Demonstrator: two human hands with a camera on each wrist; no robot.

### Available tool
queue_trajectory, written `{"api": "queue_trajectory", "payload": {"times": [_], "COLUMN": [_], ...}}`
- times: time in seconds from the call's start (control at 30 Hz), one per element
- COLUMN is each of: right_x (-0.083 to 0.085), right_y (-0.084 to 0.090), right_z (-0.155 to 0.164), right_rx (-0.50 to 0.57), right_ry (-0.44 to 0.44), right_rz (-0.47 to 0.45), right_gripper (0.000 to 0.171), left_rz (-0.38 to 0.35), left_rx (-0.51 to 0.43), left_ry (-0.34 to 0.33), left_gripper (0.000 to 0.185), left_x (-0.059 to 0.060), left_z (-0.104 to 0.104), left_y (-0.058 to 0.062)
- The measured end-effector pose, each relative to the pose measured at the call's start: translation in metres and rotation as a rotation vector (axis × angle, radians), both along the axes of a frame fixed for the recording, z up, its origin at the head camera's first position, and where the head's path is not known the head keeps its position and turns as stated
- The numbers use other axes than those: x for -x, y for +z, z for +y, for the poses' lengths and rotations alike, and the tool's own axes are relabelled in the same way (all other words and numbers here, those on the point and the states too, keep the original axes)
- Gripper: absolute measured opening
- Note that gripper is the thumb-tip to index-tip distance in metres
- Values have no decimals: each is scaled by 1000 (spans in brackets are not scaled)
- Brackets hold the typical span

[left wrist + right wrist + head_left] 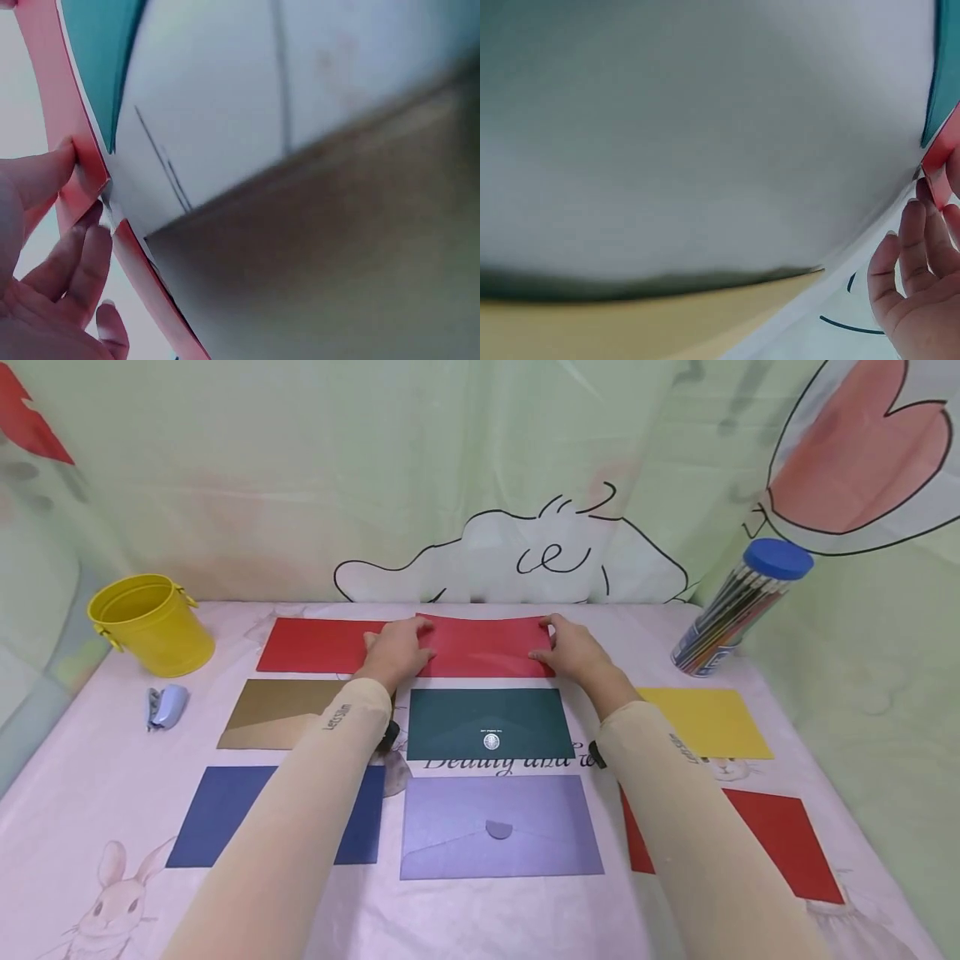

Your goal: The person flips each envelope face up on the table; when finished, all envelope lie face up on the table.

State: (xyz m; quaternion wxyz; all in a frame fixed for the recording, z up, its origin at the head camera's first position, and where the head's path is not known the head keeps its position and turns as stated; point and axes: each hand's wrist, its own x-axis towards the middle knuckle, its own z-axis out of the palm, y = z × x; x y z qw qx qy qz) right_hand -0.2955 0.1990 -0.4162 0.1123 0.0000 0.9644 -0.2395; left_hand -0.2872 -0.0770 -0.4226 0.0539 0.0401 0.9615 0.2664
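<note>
A red envelope [483,647] lies slightly bowed at the back middle of the table. My left hand [397,652] holds its left end. In the left wrist view the thumb and fingers [52,169] pinch the red envelope's [67,112] edge. My right hand [573,647] holds the right end. In the right wrist view its fingertips [926,202] curl at the red envelope's [945,146] corner. A dark green envelope [487,722] lies just in front, between my forearms.
More envelopes lie in rows: red [315,646], gold [277,714], blue [225,814], purple [498,827], yellow [708,722], red [787,843]. A yellow bucket [150,622] and a pale blue stapler [165,706] sit far left. A tube of pencils [742,606] stands at the right.
</note>
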Motion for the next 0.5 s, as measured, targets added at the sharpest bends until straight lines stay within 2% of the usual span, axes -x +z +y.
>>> {"api": "queue_trajectory", "payload": {"times": [0.13, 0.27, 0.5], "right_x": [-2, -4, -7], "right_y": [0, 1, 5], "right_z": [-1, -2, -10], "right_rx": [-22, -83, -204], "right_ry": [-12, -4, 83], "right_rz": [6, 34, 82], "right_gripper": [67, 52, 34], "left_rz": [27, 49, 57], "left_rx": [86, 157, 124], "left_ry": [28, 28, 34], "left_gripper": [71, 74, 69], "left_x": [1, 0, -3], "left_z": [2, 5, 2], "left_y": [-3, -3, -3]}}
